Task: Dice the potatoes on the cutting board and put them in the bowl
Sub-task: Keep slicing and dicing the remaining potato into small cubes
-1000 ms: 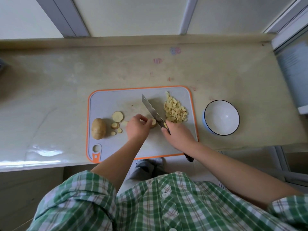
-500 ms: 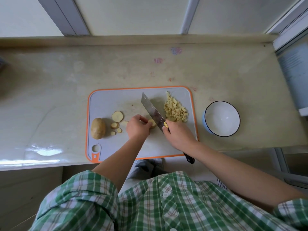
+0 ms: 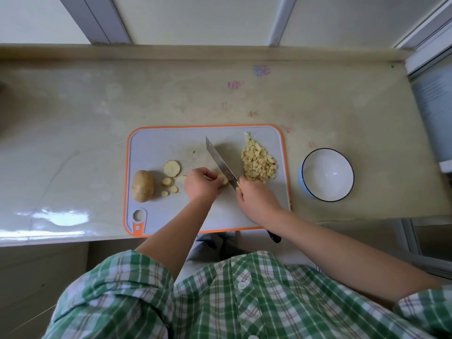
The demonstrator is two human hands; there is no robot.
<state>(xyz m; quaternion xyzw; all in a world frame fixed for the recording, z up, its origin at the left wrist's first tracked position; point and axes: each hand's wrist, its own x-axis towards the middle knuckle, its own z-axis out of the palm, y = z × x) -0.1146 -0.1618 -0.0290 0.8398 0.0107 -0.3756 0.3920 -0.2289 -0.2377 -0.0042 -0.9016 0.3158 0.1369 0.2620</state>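
Head view — dicing in progress: our left hand (image 3: pixel 200 185) pinched a potato slice (image 3: pixel 224 180) just beside the knife (image 3: pixel 220 159) gripped in our right hand (image 3: pixel 256 199); next, we judged, a downward cut through it.

Your two arms: bare forearms, both reaching forward.
Your left grip (image 3: pixel 200 184): fingers curled, pinching potato piece (image 3: pixel 223 179). Your right grip (image 3: pixel 256 199): wrapped round knife (image 3: pixel 220 162) handle.
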